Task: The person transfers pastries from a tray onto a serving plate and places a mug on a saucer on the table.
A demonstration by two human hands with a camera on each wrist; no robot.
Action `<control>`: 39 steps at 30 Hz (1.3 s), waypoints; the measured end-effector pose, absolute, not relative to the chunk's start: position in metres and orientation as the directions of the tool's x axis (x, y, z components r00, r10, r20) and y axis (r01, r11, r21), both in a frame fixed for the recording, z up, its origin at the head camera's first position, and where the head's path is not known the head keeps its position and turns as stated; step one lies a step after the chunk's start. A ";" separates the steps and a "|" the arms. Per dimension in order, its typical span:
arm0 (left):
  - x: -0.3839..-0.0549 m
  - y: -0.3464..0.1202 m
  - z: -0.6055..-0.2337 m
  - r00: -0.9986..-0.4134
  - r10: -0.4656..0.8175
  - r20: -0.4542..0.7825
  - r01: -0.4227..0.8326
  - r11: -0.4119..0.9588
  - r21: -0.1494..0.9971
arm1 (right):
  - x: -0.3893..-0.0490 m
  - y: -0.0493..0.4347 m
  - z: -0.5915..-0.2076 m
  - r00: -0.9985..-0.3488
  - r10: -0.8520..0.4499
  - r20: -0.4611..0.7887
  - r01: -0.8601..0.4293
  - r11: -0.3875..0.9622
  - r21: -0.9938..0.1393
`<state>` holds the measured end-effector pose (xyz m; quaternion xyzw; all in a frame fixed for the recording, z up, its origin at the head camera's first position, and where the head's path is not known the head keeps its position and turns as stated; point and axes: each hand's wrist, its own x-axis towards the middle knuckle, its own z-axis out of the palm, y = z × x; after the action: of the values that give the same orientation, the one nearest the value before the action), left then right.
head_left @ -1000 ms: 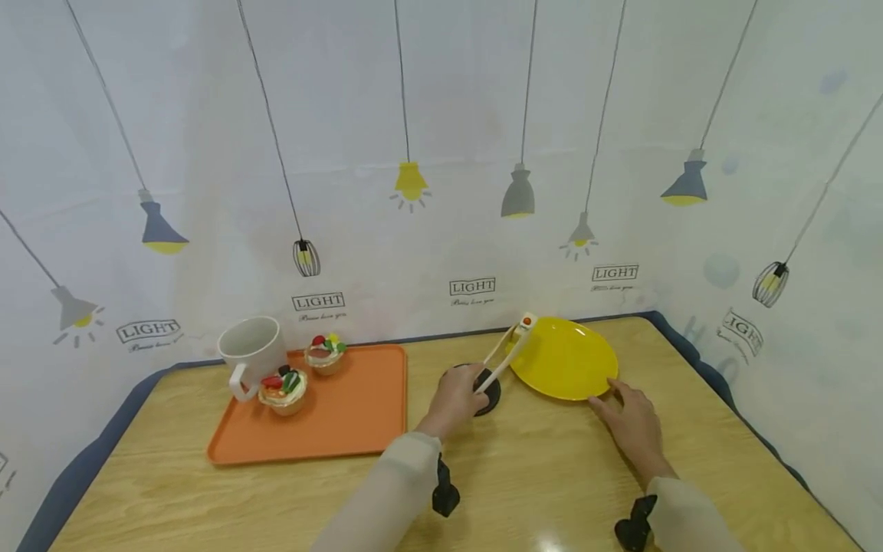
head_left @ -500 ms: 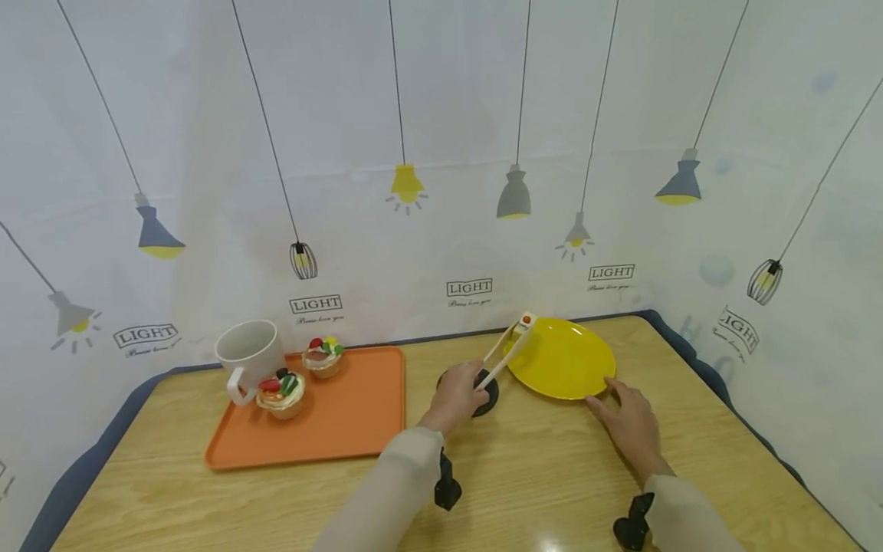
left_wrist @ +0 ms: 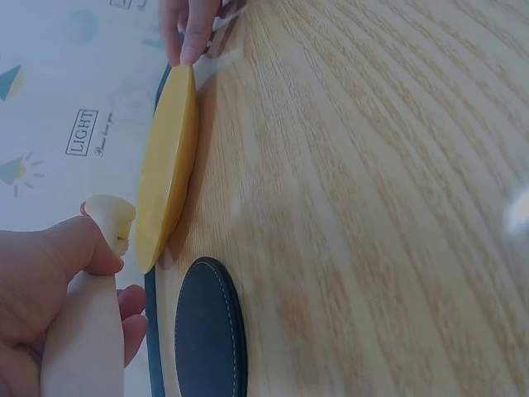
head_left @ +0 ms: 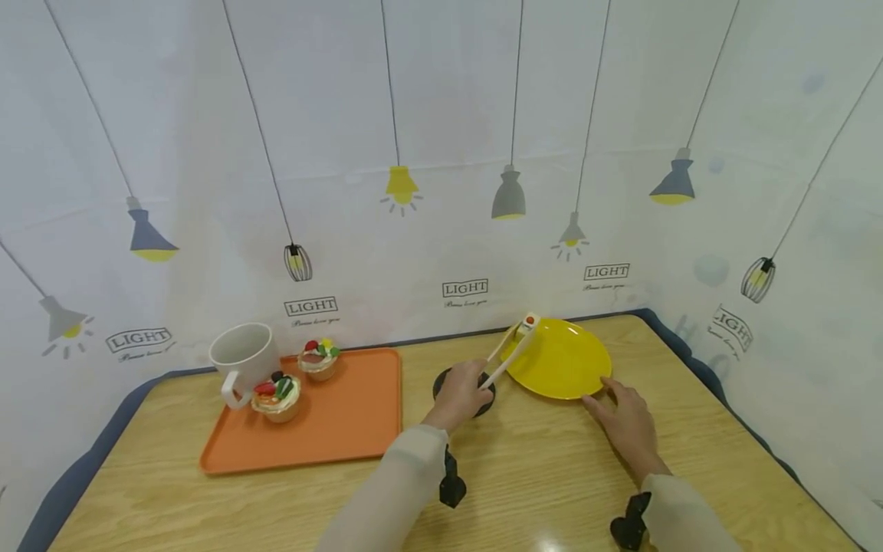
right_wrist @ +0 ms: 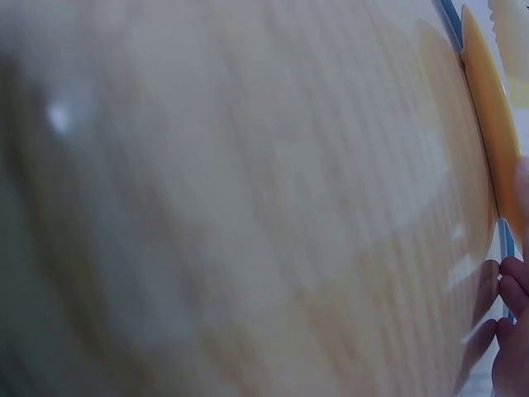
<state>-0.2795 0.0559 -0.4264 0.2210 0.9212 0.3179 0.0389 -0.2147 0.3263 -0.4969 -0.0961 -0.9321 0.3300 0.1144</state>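
Note:
My left hand (head_left: 457, 395) grips pale tongs (head_left: 509, 362), thumb on top in the left wrist view. Between the tong tips is a small white piece of cake (head_left: 529, 323) with an orange-red dot on top. It overlaps the left rim of a yellow plate (head_left: 569, 360) in the head view. Thumb and fingers of my right hand (head_left: 628, 422) pinch the plate's near right rim. Under my left hand, partly hidden, lies a round black coaster (left_wrist: 207, 331) with stitched edging.
On the left an orange tray (head_left: 352, 414) bears two fruit-topped tarts, one nearer (head_left: 277, 397) and one farther (head_left: 319, 360). A white mug (head_left: 241, 349) stands at its back left corner. A printed wall sheet (head_left: 414, 253) borders the wooden table (head_left: 538, 468).
The tongs and cake have shifted slightly right over the plate's rim. My right hand keeps its hold on the plate. The head view has turned a little, so everything else drifts left.

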 end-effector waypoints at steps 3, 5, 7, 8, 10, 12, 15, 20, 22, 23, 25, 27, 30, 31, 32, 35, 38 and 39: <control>-0.280 0.057 -0.426 -0.903 0.426 0.060 0.372 0.705 0.603 | -0.215 0.325 -0.496 -0.958 0.254 0.136 0.113 0.764 -0.635; -0.280 0.057 -0.424 -0.906 0.420 0.050 0.363 0.711 0.602 | -0.215 0.323 -0.494 -0.959 0.253 0.130 0.117 0.766 -0.632; -0.280 0.058 -0.423 -0.909 0.415 0.040 0.355 0.719 0.597 | -0.215 0.323 -0.493 -0.959 0.255 0.127 0.120 0.766 -0.632; -0.280 0.059 -0.423 -0.908 0.417 0.038 0.356 0.722 0.593 | -0.215 0.322 -0.493 -0.958 0.256 0.129 0.120 0.766 -0.632; -0.280 0.060 -0.422 -0.908 0.418 0.032 0.356 0.726 0.588 | -0.215 0.322 -0.493 -0.957 0.259 0.132 0.120 0.767 -0.631; -0.281 0.061 -0.421 -0.908 0.418 0.029 0.355 0.731 0.583 | -0.215 0.323 -0.494 -0.955 0.262 0.136 0.120 0.767 -0.631; -0.282 0.063 -0.421 -0.910 0.414 0.014 0.343 0.733 0.587 | -0.216 0.323 -0.495 -0.953 0.268 0.145 0.121 0.769 -0.628; -0.285 0.067 -0.422 -0.911 0.413 0.001 0.330 0.727 0.603 | -0.216 0.323 -0.495 -0.950 0.269 0.158 0.113 0.769 -0.629; -0.285 0.069 -0.423 -0.909 0.417 0.004 0.336 0.729 0.597 | -0.216 0.324 -0.495 -0.950 0.268 0.157 0.110 0.764 -0.636; -0.286 0.069 -0.423 -0.908 0.419 0.007 0.341 0.730 0.593 | -0.216 0.324 -0.495 -0.950 0.269 0.158 0.109 0.761 -0.640; -0.286 0.071 -0.424 -0.905 0.425 0.014 0.351 0.730 0.587 | -0.215 0.324 -0.495 -0.951 0.269 0.152 0.110 0.755 -0.647; -0.285 0.072 -0.424 -0.904 0.428 0.014 0.355 0.731 0.582 | -0.215 0.324 -0.495 -0.952 0.269 0.147 0.112 0.751 -0.651; -0.286 0.075 -0.425 -0.903 0.429 0.020 0.360 0.731 0.580 | -0.214 0.324 -0.495 -0.951 0.273 0.143 0.117 0.749 -0.652; -0.286 0.075 -0.425 -0.902 0.430 0.024 0.364 0.731 0.577 | -0.214 0.324 -0.495 -0.951 0.275 0.142 0.119 0.749 -0.652; -0.286 0.076 -0.425 -0.902 0.430 0.024 0.365 0.734 0.573 | -0.214 0.324 -0.495 -0.950 0.277 0.141 0.123 0.750 -0.650; -0.287 0.078 -0.425 -0.900 0.434 0.031 0.375 0.737 0.562 | -0.214 0.324 -0.495 -0.951 0.281 0.132 0.133 0.753 -0.644; -0.288 0.080 -0.425 -0.896 0.443 0.032 0.382 0.734 0.561 | -0.214 0.325 -0.495 -0.952 0.282 0.124 0.141 0.758 -0.637; -0.289 0.081 -0.425 -0.895 0.445 0.030 0.383 0.732 0.564 | -0.214 0.325 -0.495 -0.952 0.281 0.123 0.142 0.759 -0.636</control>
<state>-0.2890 0.0811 -0.4247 0.2229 0.9289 0.2908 0.0534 -0.2140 0.3251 -0.4947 -0.1136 -0.9317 0.3284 0.1058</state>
